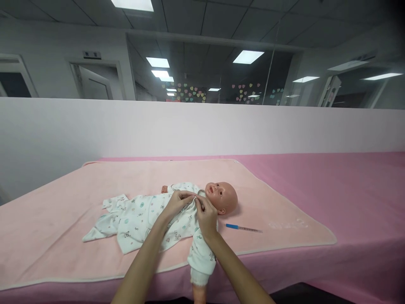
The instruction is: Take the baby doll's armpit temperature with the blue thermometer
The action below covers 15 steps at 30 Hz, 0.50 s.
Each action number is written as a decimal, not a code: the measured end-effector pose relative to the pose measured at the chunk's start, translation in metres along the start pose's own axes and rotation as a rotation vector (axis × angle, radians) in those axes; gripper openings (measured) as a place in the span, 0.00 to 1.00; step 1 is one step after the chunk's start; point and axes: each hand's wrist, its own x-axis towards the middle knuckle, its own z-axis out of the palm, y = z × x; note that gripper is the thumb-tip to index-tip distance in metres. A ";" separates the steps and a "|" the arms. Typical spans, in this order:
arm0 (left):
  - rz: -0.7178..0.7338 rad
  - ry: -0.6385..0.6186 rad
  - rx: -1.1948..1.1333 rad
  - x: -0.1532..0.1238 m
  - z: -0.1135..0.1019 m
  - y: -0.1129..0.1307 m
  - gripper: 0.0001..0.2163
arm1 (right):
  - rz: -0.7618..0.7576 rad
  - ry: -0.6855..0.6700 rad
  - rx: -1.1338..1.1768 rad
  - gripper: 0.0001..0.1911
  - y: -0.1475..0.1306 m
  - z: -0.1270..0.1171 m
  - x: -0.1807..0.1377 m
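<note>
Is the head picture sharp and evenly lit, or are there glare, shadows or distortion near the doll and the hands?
Head view: even, soft ceiling light, no glare on the doll; only a faint shadow beside its head. The left hand and right hand at the collar look sharp. The thermometer is small but clear. The wide lens bends the pink blanket edges, and the corners darken.

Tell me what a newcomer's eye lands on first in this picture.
First, the baby doll lying on its back on the pale pink blanket, dressed in a white printed baby suit. Next, the left hand and right hand pinching the suit's cloth together at the doll's chest, just below its chin. A blue-ended thermometer lies on the blanket beside the doll's head.
</note>
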 end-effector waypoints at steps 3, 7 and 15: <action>0.032 -0.035 0.052 -0.003 0.000 0.003 0.16 | 0.014 0.004 -0.008 0.13 0.000 -0.001 -0.001; 0.024 -0.036 0.148 -0.003 0.001 0.002 0.16 | 0.026 0.013 0.003 0.13 0.001 -0.001 -0.001; 0.033 -0.030 0.014 -0.002 0.003 0.001 0.11 | 0.032 0.037 -0.007 0.14 0.000 0.001 -0.001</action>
